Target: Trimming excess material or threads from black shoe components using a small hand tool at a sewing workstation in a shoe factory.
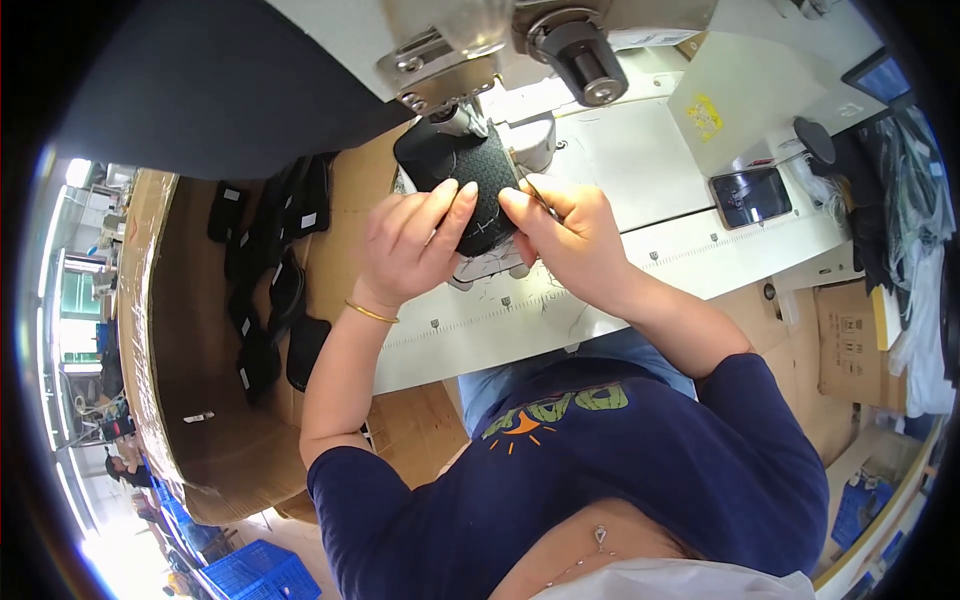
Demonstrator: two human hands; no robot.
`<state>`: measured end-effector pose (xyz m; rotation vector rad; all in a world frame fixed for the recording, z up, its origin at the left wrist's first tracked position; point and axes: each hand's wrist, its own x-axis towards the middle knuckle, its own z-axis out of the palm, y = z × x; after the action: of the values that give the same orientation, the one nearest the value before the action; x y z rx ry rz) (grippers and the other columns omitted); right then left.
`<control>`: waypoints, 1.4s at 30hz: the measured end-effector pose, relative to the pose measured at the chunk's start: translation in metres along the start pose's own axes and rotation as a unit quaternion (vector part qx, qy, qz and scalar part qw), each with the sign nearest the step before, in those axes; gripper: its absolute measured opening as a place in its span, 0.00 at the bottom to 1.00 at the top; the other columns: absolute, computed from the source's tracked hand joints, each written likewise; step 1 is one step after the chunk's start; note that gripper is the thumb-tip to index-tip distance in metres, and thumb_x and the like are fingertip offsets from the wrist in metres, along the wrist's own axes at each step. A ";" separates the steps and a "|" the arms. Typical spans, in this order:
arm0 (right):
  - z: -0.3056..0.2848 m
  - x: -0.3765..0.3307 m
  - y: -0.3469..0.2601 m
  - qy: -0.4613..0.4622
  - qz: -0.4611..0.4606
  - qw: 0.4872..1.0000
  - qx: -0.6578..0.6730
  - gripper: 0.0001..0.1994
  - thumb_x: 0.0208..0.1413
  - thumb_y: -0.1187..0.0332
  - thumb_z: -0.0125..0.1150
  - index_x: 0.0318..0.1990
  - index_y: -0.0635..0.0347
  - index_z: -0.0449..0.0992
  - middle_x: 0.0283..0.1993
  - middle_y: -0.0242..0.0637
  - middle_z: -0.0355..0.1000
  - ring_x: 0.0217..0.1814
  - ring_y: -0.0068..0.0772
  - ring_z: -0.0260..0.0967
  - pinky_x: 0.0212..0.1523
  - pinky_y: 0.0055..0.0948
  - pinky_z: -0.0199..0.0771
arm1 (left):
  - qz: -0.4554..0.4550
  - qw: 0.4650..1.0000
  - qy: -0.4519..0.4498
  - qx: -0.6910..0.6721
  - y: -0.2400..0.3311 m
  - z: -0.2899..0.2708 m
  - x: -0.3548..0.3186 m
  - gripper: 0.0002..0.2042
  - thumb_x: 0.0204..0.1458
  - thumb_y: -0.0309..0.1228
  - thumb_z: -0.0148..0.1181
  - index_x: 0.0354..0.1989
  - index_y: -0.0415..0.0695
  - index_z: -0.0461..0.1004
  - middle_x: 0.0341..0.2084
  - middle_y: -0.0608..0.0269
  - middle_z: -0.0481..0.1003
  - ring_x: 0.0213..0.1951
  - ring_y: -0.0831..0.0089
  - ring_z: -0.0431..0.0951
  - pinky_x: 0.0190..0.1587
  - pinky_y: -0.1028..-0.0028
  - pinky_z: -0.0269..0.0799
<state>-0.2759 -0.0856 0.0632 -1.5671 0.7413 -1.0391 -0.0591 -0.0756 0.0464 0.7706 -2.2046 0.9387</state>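
Note:
A black textured fabric piece (482, 190) with a rounded end lies on the sewing machine bed, its far part under the presser foot (470, 122). My left hand (415, 240) is closed, thumb and fingertips pinching the piece along its left side. At the opposite edge, my right hand (575, 230) is closed, with the thumb at the fabric. A thin dark tool (543, 203) pokes out between its fingers; its exact kind is hard to make out. Short pale marks show near the piece's rounded end.
The sewing machine head (580, 60) hangs over the work. A cardboard box (165, 400) with several black pieces (258, 365) stands at the left. A phone (750, 197) lies on the white table (640, 150), and plastic bags (905, 210) hang at the right.

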 end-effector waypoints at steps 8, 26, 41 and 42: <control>0.002 0.007 -0.004 0.018 -0.010 1.000 0.007 0.18 0.63 0.63 0.54 0.21 0.63 0.69 0.13 0.32 0.66 0.16 0.17 0.62 0.18 0.23 0.61 | -0.013 0.999 0.041 -0.001 -0.003 0.013 0.000 0.22 0.45 0.19 0.62 0.52 0.41 0.77 0.48 0.60 0.74 0.40 0.68 0.71 0.39 0.72 0.72; 0.008 0.019 0.007 0.046 -0.057 0.997 -0.009 0.14 0.63 0.64 0.54 0.29 0.62 0.78 0.20 0.28 0.75 0.21 0.10 0.60 0.21 0.19 0.59 | -0.090 0.994 0.045 0.050 -0.005 0.024 0.014 0.25 0.35 0.18 0.61 0.48 0.45 0.80 0.47 0.65 0.76 0.38 0.67 0.71 0.40 0.73 0.72; 0.000 0.019 -0.001 0.060 0.027 0.989 0.133 0.16 0.60 0.66 0.55 0.21 0.63 0.75 0.17 0.28 0.71 0.19 0.10 0.58 0.18 0.19 0.56 | -0.099 0.991 -0.007 0.094 0.030 -0.005 0.070 0.14 0.40 0.31 0.70 0.34 0.37 0.78 0.32 0.63 0.76 0.33 0.66 0.74 0.35 0.70 0.71; 0.001 0.019 -0.002 0.061 0.025 0.989 0.134 0.16 0.60 0.66 0.55 0.21 0.63 0.75 0.17 0.28 0.71 0.19 0.10 0.58 0.18 0.19 0.56 | -0.097 0.990 -0.012 0.101 0.029 -0.004 0.068 0.14 0.41 0.32 0.69 0.34 0.37 0.78 0.32 0.62 0.76 0.34 0.65 0.74 0.35 0.69 0.71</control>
<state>-0.2673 -0.1016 0.0697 -1.2572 0.6884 -1.1545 -0.1225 -0.0737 0.0857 1.0756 -2.0312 1.0682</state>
